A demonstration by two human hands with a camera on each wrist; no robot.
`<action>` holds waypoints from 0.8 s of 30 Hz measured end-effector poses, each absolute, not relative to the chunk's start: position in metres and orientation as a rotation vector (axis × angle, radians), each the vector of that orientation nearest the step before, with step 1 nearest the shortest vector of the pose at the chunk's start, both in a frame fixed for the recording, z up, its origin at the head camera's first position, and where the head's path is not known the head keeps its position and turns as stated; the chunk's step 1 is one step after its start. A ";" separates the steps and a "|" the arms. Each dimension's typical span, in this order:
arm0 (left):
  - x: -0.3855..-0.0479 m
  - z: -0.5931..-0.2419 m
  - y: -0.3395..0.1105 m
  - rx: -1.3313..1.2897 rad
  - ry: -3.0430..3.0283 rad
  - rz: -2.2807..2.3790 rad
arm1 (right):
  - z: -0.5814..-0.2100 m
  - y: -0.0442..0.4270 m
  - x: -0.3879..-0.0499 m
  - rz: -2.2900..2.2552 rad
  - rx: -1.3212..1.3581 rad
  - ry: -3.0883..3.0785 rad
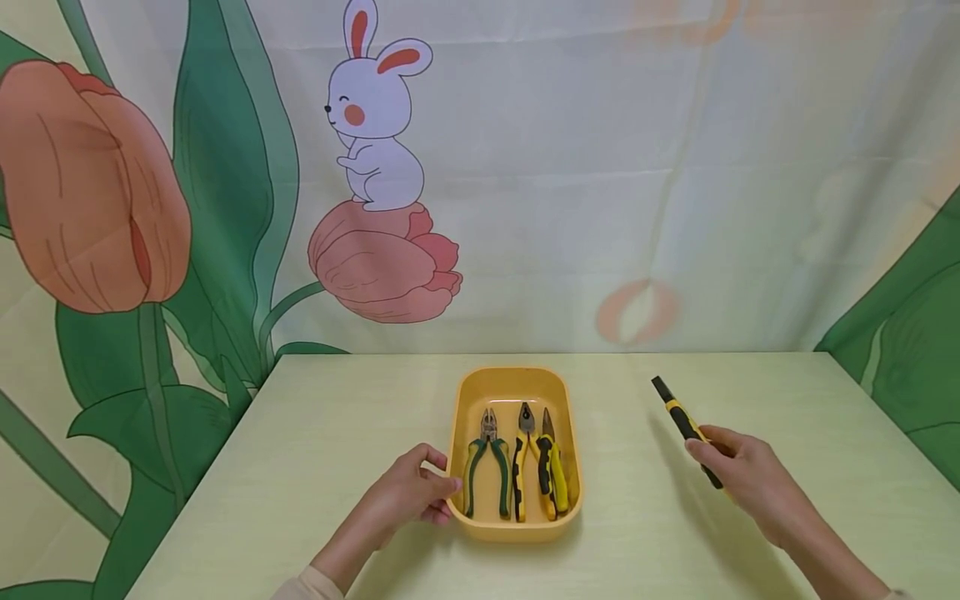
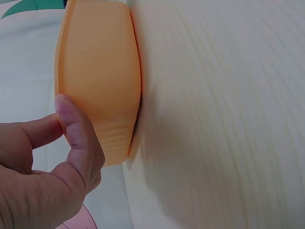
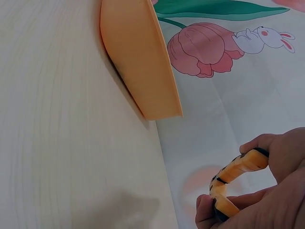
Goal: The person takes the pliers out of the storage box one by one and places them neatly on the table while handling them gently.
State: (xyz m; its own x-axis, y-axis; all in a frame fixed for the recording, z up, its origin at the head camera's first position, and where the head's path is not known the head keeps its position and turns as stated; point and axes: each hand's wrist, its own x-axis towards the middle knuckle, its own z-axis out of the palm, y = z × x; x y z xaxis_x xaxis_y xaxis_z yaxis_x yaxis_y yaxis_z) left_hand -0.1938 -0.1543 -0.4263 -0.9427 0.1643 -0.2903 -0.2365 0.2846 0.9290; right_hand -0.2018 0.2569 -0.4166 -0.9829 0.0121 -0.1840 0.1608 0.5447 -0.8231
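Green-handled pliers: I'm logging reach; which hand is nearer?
Left. The left hand holds the tray beside the green-handled pliers; the right hand is beyond the tray's opposite side.

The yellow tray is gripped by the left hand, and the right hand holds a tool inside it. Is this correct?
No: the head view shows the right hand holding the tool outside the yellow tray, to its right. The left hand does grip the tray.
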 end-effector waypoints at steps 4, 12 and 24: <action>-0.194 -0.426 -0.155 -0.050 2.229 1.706 | -0.418 0.256 -0.201 -1.414 0.143 2.626; -0.195 -0.428 -0.154 -0.073 2.254 1.695 | -0.420 0.253 -0.202 -1.375 0.154 2.601; -0.193 -0.426 -0.154 -0.066 2.235 1.698 | -0.431 0.247 -0.202 -1.343 0.107 2.624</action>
